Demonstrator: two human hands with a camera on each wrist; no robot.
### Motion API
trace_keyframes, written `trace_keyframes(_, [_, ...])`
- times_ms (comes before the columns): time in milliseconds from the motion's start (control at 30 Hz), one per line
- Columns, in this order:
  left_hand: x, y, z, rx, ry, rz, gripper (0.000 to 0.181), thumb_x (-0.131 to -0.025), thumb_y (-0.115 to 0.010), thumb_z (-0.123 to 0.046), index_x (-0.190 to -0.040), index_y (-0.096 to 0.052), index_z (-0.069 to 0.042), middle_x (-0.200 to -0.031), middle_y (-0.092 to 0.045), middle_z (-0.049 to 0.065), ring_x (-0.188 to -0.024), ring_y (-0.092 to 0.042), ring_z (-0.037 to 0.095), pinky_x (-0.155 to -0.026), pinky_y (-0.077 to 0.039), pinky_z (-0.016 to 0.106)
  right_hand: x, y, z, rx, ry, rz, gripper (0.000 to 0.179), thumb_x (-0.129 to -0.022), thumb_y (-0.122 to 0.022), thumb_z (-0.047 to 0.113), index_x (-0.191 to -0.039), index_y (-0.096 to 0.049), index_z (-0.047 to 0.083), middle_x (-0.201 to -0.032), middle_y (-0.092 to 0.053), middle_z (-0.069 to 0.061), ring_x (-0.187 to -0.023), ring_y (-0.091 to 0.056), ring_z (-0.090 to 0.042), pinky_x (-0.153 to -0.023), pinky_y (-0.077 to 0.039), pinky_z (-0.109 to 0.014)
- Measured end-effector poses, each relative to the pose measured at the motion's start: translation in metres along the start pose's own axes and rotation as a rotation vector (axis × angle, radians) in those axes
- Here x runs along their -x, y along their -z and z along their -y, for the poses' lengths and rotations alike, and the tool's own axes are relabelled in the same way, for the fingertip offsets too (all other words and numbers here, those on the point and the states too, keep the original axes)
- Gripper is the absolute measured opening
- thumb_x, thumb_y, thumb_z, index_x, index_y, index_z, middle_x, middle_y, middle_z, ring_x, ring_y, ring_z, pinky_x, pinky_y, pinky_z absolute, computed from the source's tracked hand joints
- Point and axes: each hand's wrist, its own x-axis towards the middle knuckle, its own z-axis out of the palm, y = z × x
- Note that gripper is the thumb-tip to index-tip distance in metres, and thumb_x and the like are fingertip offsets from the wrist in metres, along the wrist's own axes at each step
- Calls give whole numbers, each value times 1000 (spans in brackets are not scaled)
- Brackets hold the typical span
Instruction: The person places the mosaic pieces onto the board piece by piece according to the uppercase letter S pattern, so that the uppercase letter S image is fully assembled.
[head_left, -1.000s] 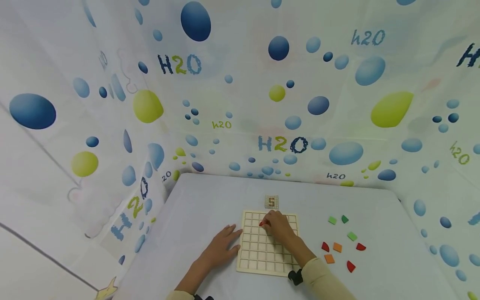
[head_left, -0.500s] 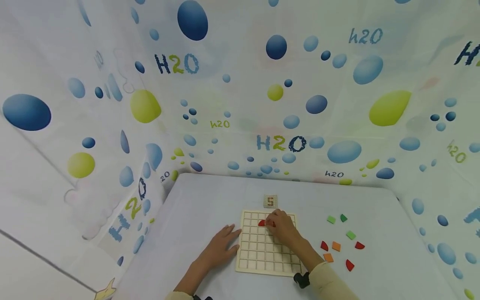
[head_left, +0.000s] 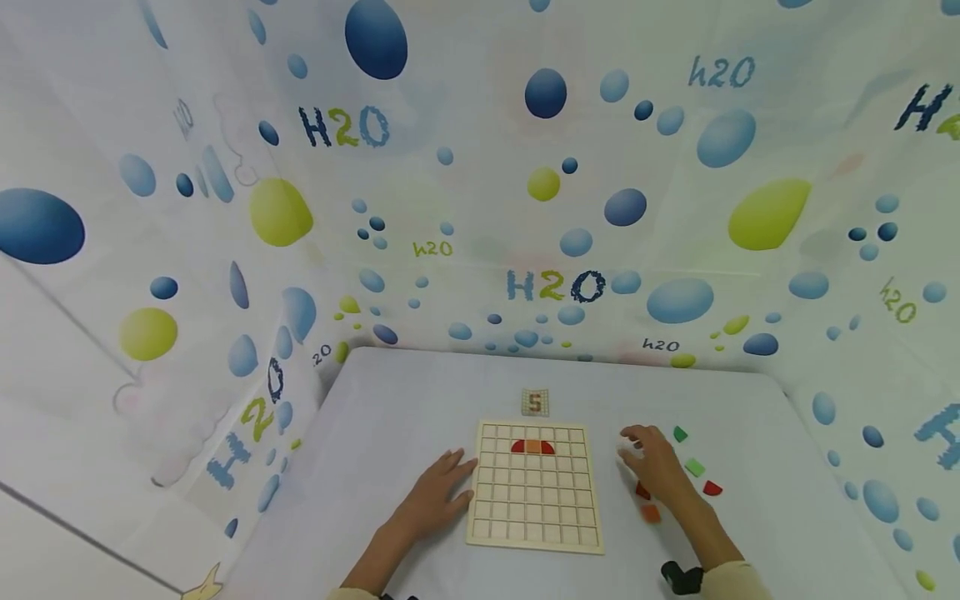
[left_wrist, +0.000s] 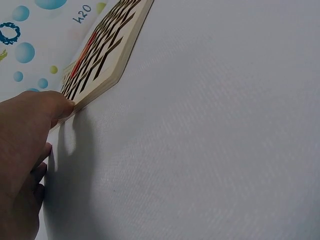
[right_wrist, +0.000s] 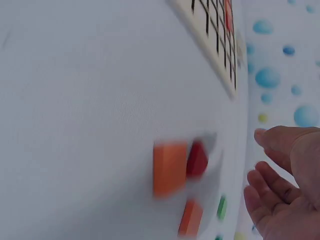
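A wooden grid board lies on the table. In its second row, two red quarter-round tiles flank an orange square tile. My left hand rests beside the board, its fingertips touching the left edge; the left wrist view shows the thumb against the rim. To the right of the board, my right hand hovers near loose tiles with thumb and fingers apart, nothing held. Below it are a red tile and orange squares; the hand hides some tiles in the head view.
Farther right lie a dark green tile, a light green square and another red tile. A small card with a brown S-like figure sits behind the board. A printed curtain stands at the table's back.
My right hand has left the board and moved right to the loose tiles, uncovering the red-orange-red row. The left hand stays by the board's edge.
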Motion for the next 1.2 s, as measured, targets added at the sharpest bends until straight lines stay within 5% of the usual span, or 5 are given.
trace_keyframes(200, [1,-2,1,-10,32,8,56,-104,-64,-36,-155,-54,-18,-166,-43,14,-156,-36,40,-125,-35,61,14,36,-42,51,-127,-40,44,-96,-73,7,-133,-58,-12,-123,-59,-37,-113,-59,-51,-96,-55,-66])
trace_keyframes(367, [2,1,-1,-1,33,7,55,-103,-64,-34,-155,-54,-17,-166,-43,14,-156,-36,40,-124,-35,60,22,48,-60,136,-274,18,43,-95,-73,8,-127,-57,-16,-122,-54,-43,-111,-55,-58,-95,-54,-68])
trace_keyframes(567, [4,3,-2,7,39,7,54,-104,-64,-33,-155,-55,-17,-166,-43,14,-156,-36,40,-124,-35,61,22,47,-65,134,-257,12,27,-95,-71,1,-115,-63,-16,-105,-60,-34,-95,-61,-44,-86,-55,-60])
trace_keyframes(767, [4,3,-3,10,24,2,54,-104,-64,-34,-154,-55,-16,-165,-44,16,-154,-37,42,-123,-36,63,23,48,-72,68,-263,33,34,-97,-69,3,-123,-61,-17,-115,-63,-36,-108,-61,-50,-98,-53,-65])
trace_keyframes(1200, [3,1,0,19,13,6,55,-105,-63,-36,-156,-54,-18,-166,-43,14,-155,-36,41,-124,-36,62,29,44,-75,20,-244,22,31,-97,-67,0,-123,-63,-17,-118,-62,-35,-114,-60,-52,-101,-53,-65])
